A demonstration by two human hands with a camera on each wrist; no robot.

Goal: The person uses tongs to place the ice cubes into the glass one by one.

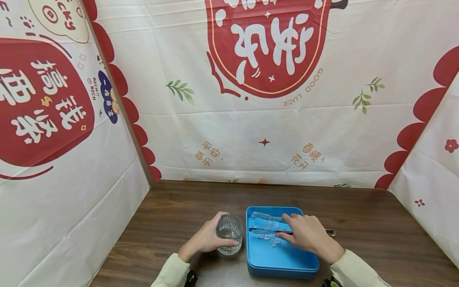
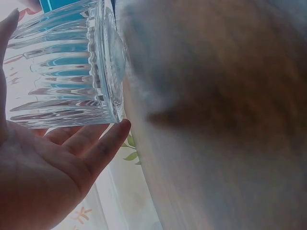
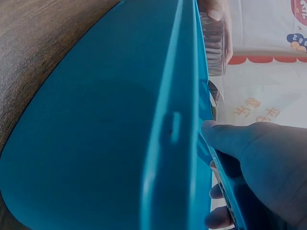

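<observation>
In the head view my left hand [image 1: 206, 238] grips a clear ribbed drinking glass [image 1: 229, 234], with the thumb on its near side and the fingers round the far side. The left wrist view shows the ribbed wall of the glass [image 2: 62, 72], its base close to the tabletop. My right hand [image 1: 312, 236] holds a pair of tongs [image 1: 263, 230] over a shallow blue box [image 1: 281, 259], thumb on one arm and fingers on the other. The tong arms stand apart, their tips pointing left. Small clear ice-like pieces [image 1: 274, 242] lie in the box, around and between the tips.
The box stands just right of the glass on a dark wooden table [image 1: 172, 207]. Printed white cloth [image 1: 236, 127] hangs behind the table and along both sides. The tongs' ring end [image 1: 330, 232] sticks out past the right wrist.
</observation>
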